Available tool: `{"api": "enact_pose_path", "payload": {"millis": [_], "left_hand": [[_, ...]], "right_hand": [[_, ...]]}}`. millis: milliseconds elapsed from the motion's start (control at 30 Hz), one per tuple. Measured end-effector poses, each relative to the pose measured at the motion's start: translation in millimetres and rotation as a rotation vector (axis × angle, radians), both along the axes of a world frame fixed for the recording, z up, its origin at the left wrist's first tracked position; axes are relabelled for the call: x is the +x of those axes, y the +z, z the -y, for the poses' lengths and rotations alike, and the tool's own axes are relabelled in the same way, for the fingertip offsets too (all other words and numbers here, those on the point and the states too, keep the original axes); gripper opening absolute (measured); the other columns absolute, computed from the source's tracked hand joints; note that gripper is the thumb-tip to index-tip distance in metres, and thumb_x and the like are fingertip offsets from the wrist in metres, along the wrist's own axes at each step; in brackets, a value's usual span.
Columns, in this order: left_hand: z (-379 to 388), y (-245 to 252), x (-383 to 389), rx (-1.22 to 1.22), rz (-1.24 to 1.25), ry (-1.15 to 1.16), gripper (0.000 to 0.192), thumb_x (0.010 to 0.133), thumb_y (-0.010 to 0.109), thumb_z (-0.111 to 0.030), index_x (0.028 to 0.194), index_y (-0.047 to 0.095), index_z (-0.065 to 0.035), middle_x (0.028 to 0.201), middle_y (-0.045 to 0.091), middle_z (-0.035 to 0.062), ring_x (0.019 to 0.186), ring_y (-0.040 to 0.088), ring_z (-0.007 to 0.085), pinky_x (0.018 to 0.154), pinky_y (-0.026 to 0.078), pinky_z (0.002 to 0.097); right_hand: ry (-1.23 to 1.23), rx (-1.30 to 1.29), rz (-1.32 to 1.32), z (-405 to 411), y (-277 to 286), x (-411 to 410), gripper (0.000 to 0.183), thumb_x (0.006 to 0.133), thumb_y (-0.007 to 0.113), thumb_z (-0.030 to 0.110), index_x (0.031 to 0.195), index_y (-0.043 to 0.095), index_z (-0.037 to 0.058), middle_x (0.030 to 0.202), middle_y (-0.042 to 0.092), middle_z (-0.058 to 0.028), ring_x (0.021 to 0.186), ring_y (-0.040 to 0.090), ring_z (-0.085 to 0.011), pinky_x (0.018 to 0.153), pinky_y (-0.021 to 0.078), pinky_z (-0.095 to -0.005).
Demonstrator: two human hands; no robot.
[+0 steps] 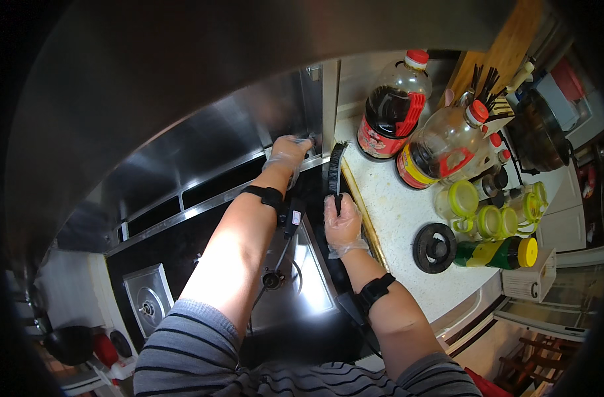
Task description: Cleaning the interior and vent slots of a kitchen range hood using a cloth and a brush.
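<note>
In a clear plastic glove, my right hand [342, 221] grips the handle of a black-bristled brush [335, 168]. The brush points away from me, beside the edge of the white countertop [396, 238]. My left hand [288, 151], gloved too, reaches to the right end of the steel ledge behind the gas stove, at the foot of the stainless steel back panel [222, 129]. Its fingertips are partly hidden, and whether they hold something cannot be made out. Beneath my arms lies the black gas stove [202, 238], with a bare burner [272, 280] on a steel plate.
Two large bottles of dark liquid [386, 119] [431, 149] stand right of the brush. Green-lidded glass jars [463, 198], a black burner ring [434, 248] and a yellow-capped bottle [495, 252] are nearer. A dark metal hood [182, 49] overhangs the stove. Cables hang from both wrist bands.
</note>
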State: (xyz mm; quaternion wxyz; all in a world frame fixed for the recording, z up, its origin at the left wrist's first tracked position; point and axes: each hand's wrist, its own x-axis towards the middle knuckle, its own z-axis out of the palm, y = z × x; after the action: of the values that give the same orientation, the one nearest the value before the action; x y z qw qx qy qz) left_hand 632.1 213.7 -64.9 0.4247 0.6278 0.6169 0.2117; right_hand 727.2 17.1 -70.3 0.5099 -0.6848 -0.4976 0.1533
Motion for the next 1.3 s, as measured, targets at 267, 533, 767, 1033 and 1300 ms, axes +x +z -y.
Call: {"api": "enact_pose_path", "payload": {"millis": [267,533,767,1033,1300], "left_hand": [[-8,3,-2,-0.219,0.126,0.087,0.048,0.084,0.063,-0.039,0.111,0.062,0.0009,0.106,0.065,0.0139,0.095,0.061,0.0282,0.087,0.043,0.0338],[-2,5,-8,-0.049,-0.056,0.006,0.052,0.076,0.073,-0.033,0.112,0.060,0.0028,0.109,0.064,0.0169,0.101,0.061,0.0290,0.090,0.044,0.0321],[8,-7,-36,0.217,0.173,0.144,0.046,0.080,0.070,-0.029,0.111,0.060,0.0035,0.102,0.066,0.0151,0.093,0.062,0.0234,0.086,0.046,0.0309],[32,-11,-129,0.173,0.288,0.196,0.042,0.081,0.069,-0.034,0.101,0.062,0.0021,0.090,0.067,0.0134,0.080,0.061,0.0196,0.077,0.046,0.0301],[66,17,-147,0.533,-0.323,-0.092,0.025,0.080,0.067,-0.017,0.100,0.063,-0.0030,0.101,0.057,0.0186,0.098,0.056,0.0368,0.087,0.045,0.0400]], "right_hand": [[-0.017,0.015,0.015,1,0,-1,0.021,0.086,0.060,0.021,0.085,0.052,0.0025,0.070,0.057,-0.0250,0.066,0.056,-0.0459,0.057,0.0438,-0.0517],[-0.003,-0.019,-0.004,0,9,-4,0.022,0.086,0.060,0.022,0.085,0.052,0.0024,0.071,0.058,-0.0254,0.068,0.057,-0.0459,0.058,0.0440,-0.0523],[0.049,-0.045,-0.004,-2,8,-9,0.020,0.088,0.059,0.023,0.094,0.055,0.0045,0.074,0.060,-0.0247,0.071,0.058,-0.0454,0.060,0.0450,-0.0523],[0.159,-0.599,0.259,-20,54,-9,0.051,0.089,0.042,0.017,0.139,0.033,0.0073,0.104,0.060,-0.0294,0.092,0.060,-0.0420,0.083,0.0461,-0.0474],[0.452,-0.793,0.248,-95,82,-50,0.050,0.088,0.043,0.018,0.135,0.040,0.0003,0.114,0.058,-0.0257,0.106,0.058,-0.0351,0.090,0.0464,-0.0399]]}}
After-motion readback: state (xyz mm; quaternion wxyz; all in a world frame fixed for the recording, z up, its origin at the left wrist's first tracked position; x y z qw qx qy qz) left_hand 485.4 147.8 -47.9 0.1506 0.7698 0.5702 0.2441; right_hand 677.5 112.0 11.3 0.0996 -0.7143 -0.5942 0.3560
